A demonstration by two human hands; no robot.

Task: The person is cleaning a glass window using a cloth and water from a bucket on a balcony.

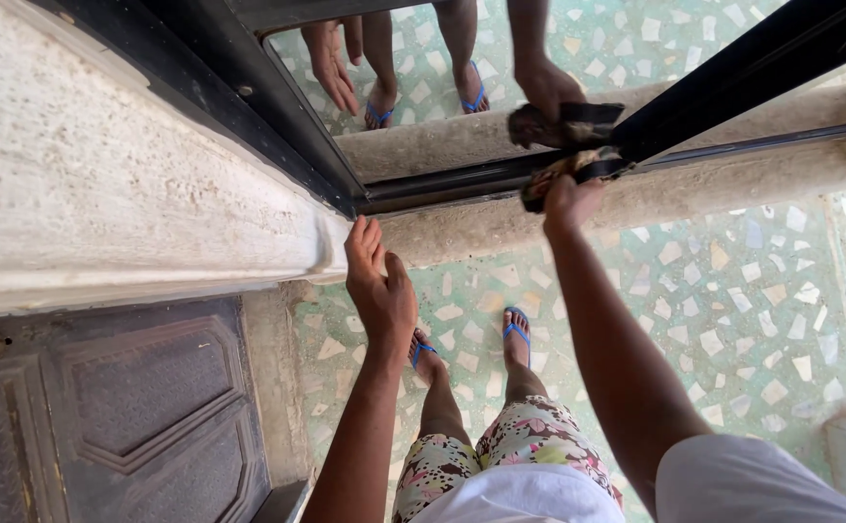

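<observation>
A small dark cloth [568, 172], crumpled and brownish with paler patches, is pressed against the lower edge of the glass pane [559, 58], just above the black window frame [462, 184]. It is gripped by the right hand [566, 199], fingers closed around it. Its mirror image is seen in the glass directly above. The left hand [376, 281] is held open, fingers extended, fingertips touching the pale stone sill [132, 194]. Below, blue sandals [515, 329] are worn on a green terrazzo floor [733, 310]. A dark patterned metal door [123, 416] is noted at lower left.
</observation>
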